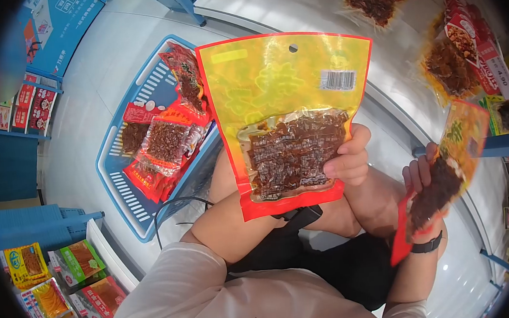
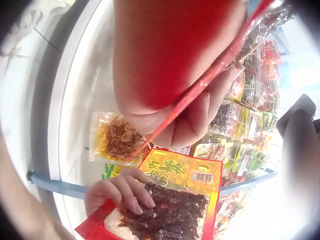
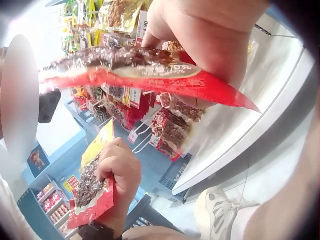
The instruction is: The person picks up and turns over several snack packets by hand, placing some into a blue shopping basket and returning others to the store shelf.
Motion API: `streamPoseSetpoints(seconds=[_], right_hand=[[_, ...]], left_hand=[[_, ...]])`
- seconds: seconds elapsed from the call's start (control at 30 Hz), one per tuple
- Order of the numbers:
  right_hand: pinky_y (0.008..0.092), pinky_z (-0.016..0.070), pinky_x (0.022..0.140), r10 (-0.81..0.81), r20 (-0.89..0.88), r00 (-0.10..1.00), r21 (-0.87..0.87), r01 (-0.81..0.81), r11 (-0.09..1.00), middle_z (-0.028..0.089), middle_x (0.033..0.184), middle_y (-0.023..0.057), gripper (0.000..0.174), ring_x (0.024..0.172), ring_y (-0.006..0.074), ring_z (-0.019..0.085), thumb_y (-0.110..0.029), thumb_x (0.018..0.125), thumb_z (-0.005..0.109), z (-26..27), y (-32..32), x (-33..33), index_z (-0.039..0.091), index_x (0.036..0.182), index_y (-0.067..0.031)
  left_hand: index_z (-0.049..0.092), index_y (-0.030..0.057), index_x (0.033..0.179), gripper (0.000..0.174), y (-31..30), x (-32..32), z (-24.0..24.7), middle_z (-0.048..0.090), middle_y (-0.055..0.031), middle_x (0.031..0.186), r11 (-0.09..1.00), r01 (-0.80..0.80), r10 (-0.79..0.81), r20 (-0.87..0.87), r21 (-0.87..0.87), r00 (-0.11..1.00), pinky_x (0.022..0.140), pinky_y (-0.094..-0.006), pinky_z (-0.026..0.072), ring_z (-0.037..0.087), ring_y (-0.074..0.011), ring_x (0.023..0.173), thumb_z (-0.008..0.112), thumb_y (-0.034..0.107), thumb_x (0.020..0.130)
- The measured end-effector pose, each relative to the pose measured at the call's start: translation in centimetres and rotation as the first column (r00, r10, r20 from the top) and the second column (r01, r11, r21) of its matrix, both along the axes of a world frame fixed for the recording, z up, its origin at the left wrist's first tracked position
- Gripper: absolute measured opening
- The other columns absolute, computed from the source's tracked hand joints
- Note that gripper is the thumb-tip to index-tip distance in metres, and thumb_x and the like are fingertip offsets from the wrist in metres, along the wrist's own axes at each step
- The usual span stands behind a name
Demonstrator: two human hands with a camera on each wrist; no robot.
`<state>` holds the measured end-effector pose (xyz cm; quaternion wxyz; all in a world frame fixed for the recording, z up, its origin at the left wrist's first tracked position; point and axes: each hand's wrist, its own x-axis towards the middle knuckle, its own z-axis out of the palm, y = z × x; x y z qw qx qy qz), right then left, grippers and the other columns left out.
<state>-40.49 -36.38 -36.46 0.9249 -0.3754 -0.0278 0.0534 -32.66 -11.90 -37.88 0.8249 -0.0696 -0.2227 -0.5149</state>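
Observation:
My left hand [image 1: 350, 156] grips the right edge of a large yellow snack packet [image 1: 290, 75] with a red border, its fingers over the front. A window low on this packet shows dark brown food, and a barcode sits at upper right. To the right, my right hand [image 1: 421, 174], with a black band on its wrist, holds a second yellow-and-red packet [image 1: 437, 195], tilted. In the left wrist view, that second packet [image 2: 175, 210] faces the camera, while the left hand's packet [image 2: 200, 82] shows edge-on. The right wrist view shows the left hand's packet [image 3: 90, 185] lower down.
A blue basket [image 1: 146, 230] on the floor at left holds several red packets [image 1: 166, 139]. Hanging packets [image 1: 453, 68] and a price tag [image 1: 502, 73] are at upper right. A shelf at lower left carries several packets [image 1: 83, 262]. Crossed legs lie below my hands.

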Motion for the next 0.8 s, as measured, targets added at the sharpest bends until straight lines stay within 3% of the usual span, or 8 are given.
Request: streamPoseSetpoints(seconds=[0.1, 0.23, 0.27, 0.3, 0.37, 0.47, 0.67, 0.8], right_hand=[[0.0273, 0.0352, 0.053, 0.003, 0.026, 1.0, 0.056, -0.004, 0.998, 0.051, 0.058, 0.0025, 0.028, 0.049, 0.015, 0.047, -0.033, 0.1, 0.046, -0.4, -0.4, 0.1, 0.046, 0.098, -0.0055], [0.0278, 0.0363, 0.059, 0.259, 0.302, 0.917, 0.219, -0.331, 0.918, 0.055, 0.061, 0.001, 0.023, 0.055, 0.0146, 0.052, -0.028, 0.103, 0.042, -2.7, -1.8, 1.1, 0.046, 0.103, -0.0057], [0.0272, 0.0351, 0.059, 0.184, 0.213, 0.96, 0.305, -0.244, 0.92, 0.053, 0.059, -0.0034, 0.025, 0.057, 0.0121, 0.051, -0.033, 0.097, 0.052, -2.3, -1.0, 0.4, 0.046, 0.097, -0.0088], [0.0272, 0.0349, 0.058, 0.219, 0.269, 0.938, 0.372, -0.311, 0.874, 0.052, 0.058, -0.0036, 0.026, 0.056, 0.012, 0.051, -0.034, 0.097, 0.052, -3.2, -1.1, 0.9, 0.046, 0.097, -0.0087], [0.026, 0.0348, 0.058, 0.148, 0.196, 0.969, 0.455, -0.223, 0.862, 0.049, 0.057, -0.0035, 0.023, 0.054, 0.0115, 0.049, -0.03, 0.1, 0.046, -2.4, -0.4, 0.3, 0.047, 0.092, -0.0089], [0.023, 0.0332, 0.056, 0.093, 0.008, 0.996, 0.379, -0.089, 0.921, 0.049, 0.056, -0.0034, 0.02, 0.052, 0.0111, 0.048, -0.022, 0.102, 0.04, -0.3, -0.5, -1.2, 0.046, 0.087, -0.0089], [0.0218, 0.0355, 0.053, 0.201, 0.05, 0.978, 0.527, -0.197, 0.827, 0.045, 0.058, 0.0012, 0.025, 0.053, 0.0117, 0.044, -0.022, 0.099, 0.043, 1.1, 0.0, -1.3, 0.045, 0.086, -0.001], [0.0205, 0.0319, 0.055, 0.195, 0.064, 0.979, 0.387, -0.204, 0.899, 0.047, 0.057, -0.0028, 0.021, 0.052, 0.0084, 0.045, -0.019, 0.1, 0.04, 0.8, -0.2, -1.4, 0.042, 0.082, -0.0077]], left_hand=[[0.044, 0.0102, 0.078, 0.028, 0.0, -0.2, 0.2, 0.053, 0.0008, 0.06, 0.999, 0.013, -0.011, -0.043, 0.048, 0.999, 0.058, -0.0235, 0.0317, 0.047, -0.009, 0.053, 0.049, 0.03, 0.096], [0.044, 0.0103, 0.077, 0.028, 0.2, 0.0, 0.1, 0.052, 0.001, 0.059, 0.998, -0.014, 0.014, -0.003, 0.06, 1.0, 0.057, -0.0237, 0.0311, 0.045, -0.0092, 0.053, 0.05, 0.031, 0.095], [0.044, 0.0103, 0.077, 0.028, 0.2, 0.2, -0.2, 0.051, 0.001, 0.059, 0.998, -0.02, 0.02, 0.014, 0.053, 1.0, 0.057, -0.0238, 0.0309, 0.045, -0.0092, 0.052, 0.05, 0.031, 0.095], [0.044, 0.0104, 0.077, 0.028, 0.1, 0.5, -0.4, 0.051, 0.0011, 0.059, 0.999, -0.017, 0.016, 0.035, 0.042, 0.999, 0.057, -0.0238, 0.0308, 0.045, -0.0092, 0.052, 0.05, 0.031, 0.095], [0.044, 0.0104, 0.077, 0.028, -0.7, 0.7, -0.7, 0.051, 0.0012, 0.058, 1.0, -0.028, 0.027, 0.07, 0.011, 0.997, 0.056, -0.0239, 0.0304, 0.044, -0.0093, 0.052, 0.051, 0.031, 0.095], [0.045, 0.0104, 0.077, 0.028, -0.9, 0.5, -0.6, 0.05, 0.0013, 0.057, 0.998, -0.053, 0.054, 0.103, -0.016, 0.993, 0.056, -0.0241, 0.03, 0.043, -0.0094, 0.051, 0.051, 0.032, 0.094], [0.044, 0.0114, 0.075, 0.028, -0.5, -0.2, -0.7, 0.049, 0.0003, 0.055, 0.997, -0.067, 0.062, 0.103, 0.039, 0.993, 0.054, -0.0257, 0.0303, 0.042, -0.0105, 0.048, 0.053, 0.031, 0.092], [0.042, 0.0113, 0.074, 0.03, -0.7, -0.7, -0.6, 0.049, 0.0008, 0.054, 0.992, -0.118, 0.116, 0.026, 0.047, 0.993, 0.054, -0.0247, 0.0307, 0.043, -0.0101, 0.048, 0.055, 0.034, 0.09]])
